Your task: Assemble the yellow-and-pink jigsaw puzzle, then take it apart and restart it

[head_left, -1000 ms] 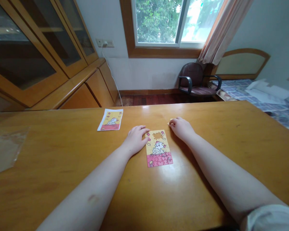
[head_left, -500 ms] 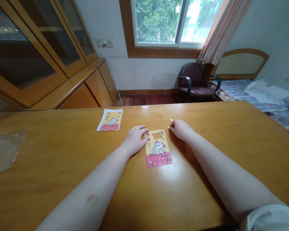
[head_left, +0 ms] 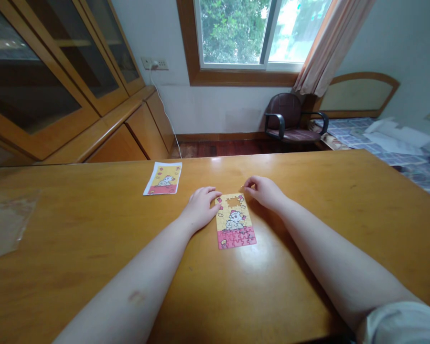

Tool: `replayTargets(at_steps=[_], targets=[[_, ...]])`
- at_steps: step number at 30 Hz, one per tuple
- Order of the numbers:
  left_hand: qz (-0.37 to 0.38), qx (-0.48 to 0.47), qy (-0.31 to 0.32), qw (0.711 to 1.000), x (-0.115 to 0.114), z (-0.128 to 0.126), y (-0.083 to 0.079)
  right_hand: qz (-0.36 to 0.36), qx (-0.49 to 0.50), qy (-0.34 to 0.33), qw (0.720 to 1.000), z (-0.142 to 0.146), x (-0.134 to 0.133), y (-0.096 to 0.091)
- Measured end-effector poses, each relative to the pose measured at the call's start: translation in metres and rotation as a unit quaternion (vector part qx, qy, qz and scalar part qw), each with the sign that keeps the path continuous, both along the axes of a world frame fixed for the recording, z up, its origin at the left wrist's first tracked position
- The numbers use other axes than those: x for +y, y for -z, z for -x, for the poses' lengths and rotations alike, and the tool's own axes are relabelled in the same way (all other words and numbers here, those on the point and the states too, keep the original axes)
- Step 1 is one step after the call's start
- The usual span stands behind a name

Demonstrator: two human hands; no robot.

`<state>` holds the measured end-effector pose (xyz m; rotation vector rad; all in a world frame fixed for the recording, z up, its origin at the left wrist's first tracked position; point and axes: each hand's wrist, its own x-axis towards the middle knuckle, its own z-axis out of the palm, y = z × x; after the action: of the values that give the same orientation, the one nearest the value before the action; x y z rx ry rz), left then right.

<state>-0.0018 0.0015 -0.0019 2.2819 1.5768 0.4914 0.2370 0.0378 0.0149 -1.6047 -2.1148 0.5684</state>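
Observation:
A jigsaw puzzle (head_left: pixel 235 234) lies flat on the table, yellow above and pink below, with a white cartoon animal in the middle. Near its top a gap shows bare wood. My left hand (head_left: pixel 201 209) rests at the puzzle's upper left edge, fingers spread and holding nothing. Just beyond the upper right corner, my right hand (head_left: pixel 265 191) pinches a small puzzle piece (head_left: pixel 242 187) between thumb and fingertips, seen nearly edge-on. The loose piece seen earlier beside this hand is out of sight, perhaps behind the fingers.
A printed picture (head_left: pixel 164 179) of the same design lies at the back left of the wooden table (head_left: pixel 93 215). Clear plastic wrap (head_left: pixel 9 224) lies at the far left. Beyond the table stand a cabinet (head_left: pixel 93 119), an armchair (head_left: pixel 286 117) and a bed (head_left: pixel 358 131).
My right hand has lifted the puzzle piece and moved it left, closer to the puzzle's top edge. My left hand has stayed in place.

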Motion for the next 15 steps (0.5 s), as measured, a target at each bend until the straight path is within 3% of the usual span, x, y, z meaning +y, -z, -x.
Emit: replayTargets(at_steps=[4,9,15], targets=[[-0.005,-0.003,-0.002,1.0,0.0,0.0,-0.001,0.001,0.034,-0.076,0.997,0.011,-0.008,-0.001],[-0.008,-0.002,-0.001,1.0,-0.001,-0.001,-0.001,-0.034,0.048,-0.096,0.994,0.022,-0.012,0.008],[-0.01,-0.001,-0.001,1.0,-0.001,-0.001,0.0,-0.018,0.044,-0.121,0.991,0.027,-0.015,0.014]])
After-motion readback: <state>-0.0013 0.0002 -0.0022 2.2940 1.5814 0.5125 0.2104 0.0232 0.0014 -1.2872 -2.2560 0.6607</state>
